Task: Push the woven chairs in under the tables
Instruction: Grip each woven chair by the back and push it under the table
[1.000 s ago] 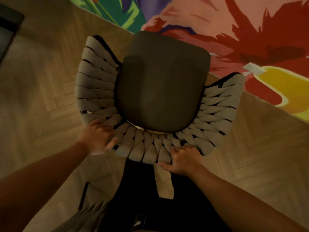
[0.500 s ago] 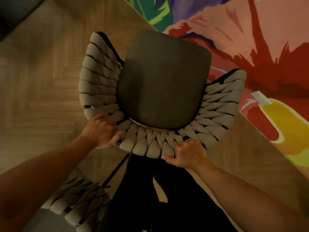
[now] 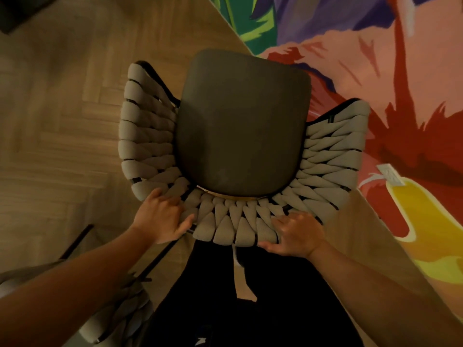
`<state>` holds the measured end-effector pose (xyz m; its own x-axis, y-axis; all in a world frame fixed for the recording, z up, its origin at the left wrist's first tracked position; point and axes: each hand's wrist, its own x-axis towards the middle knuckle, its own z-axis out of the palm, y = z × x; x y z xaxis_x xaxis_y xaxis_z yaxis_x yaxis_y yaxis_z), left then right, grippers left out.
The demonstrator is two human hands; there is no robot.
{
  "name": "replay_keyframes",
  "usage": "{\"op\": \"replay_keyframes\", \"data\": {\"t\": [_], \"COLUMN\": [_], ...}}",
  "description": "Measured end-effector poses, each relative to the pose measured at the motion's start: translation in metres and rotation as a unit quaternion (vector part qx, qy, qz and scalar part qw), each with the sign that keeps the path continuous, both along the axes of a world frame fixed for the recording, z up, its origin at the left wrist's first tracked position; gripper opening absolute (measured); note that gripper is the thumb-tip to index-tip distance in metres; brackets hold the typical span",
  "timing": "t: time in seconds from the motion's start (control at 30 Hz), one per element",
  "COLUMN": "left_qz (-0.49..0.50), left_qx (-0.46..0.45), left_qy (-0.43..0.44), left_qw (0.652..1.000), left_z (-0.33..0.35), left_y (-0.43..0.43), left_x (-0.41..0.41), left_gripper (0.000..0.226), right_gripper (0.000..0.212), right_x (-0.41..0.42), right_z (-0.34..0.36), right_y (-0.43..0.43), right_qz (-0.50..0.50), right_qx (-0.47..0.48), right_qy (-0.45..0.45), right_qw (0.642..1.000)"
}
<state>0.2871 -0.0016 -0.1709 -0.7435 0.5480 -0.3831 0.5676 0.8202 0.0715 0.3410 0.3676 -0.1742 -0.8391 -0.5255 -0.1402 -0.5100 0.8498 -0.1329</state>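
You had both hands on the curved back of the woven chair (image 3: pixel 155 136). Your left hand (image 3: pixel 162 221) was curled over the straps at the left of the rim, thumb against the outer edge. Your right hand (image 3: pixel 297 235) gripped the rim at the right, thumb under it. The chair stood on the wood floor (image 3: pixel 62 121) right in front of you, its dark seat cushion (image 3: pixel 240 126) pointing away towards a brightly painted wall (image 3: pixel 400 71) with a white socket plate (image 3: pixel 389 174). No desk showed plainly. A dark corner (image 3: pixel 17 13) at the top left might have been one, but it was too cut off to tell.

The step, as I judged it, was steering the chair to its place. Your even grip either side of centre suited that, since it would let you turn the chair without it twisting. It would have paid to push low and level so the legs slid rather than tipped, and to square the seat to the desk edge before driving in. You also needed to mind the second chair (image 3: pixel 122 306) close under your left arm.
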Motion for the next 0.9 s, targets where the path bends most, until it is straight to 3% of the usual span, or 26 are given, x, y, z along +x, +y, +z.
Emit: {"op": "replay_keyframes", "data": {"t": [0.2, 0.5, 0.6, 0.77, 0.9], "left_qz": [0.044, 0.132, 0.172, 0.253, 0.302], "left_qx": [0.01, 0.007, 0.004, -0.026, -0.031], "left_qy": [0.011, 0.007, 0.013, -0.037, -0.043], "left_qw": [0.999, 0.991, 0.985, 0.966, 0.952], "left_z": [-0.002, -0.002, -0.001, 0.004, 0.002], "left_y": [0.018, 0.066, 0.089, 0.116, 0.131], "left_x": [0.015, 0.031, 0.034, 0.032, 0.03], "left_gripper": [0.073, 0.081, 0.075, 0.092, 0.089], "right_gripper": [0.083, 0.083, 0.08, 0.082, 0.081], "right_x": [-0.021, -0.075, -0.105, -0.151, -0.184], "right_z": [-0.009, 0.0, 0.001, -0.004, -0.008], "right_y": [0.025, 0.07, 0.086, 0.094, 0.098], "right_qz": [0.044, 0.137, 0.175, 0.229, 0.274], "right_qx": [-0.027, -0.012, -0.014, -0.018, -0.018], "right_qy": [-0.01, -0.014, -0.008, -0.014, -0.004], "right_qw": [0.999, 0.99, 0.984, 0.973, 0.961]}}
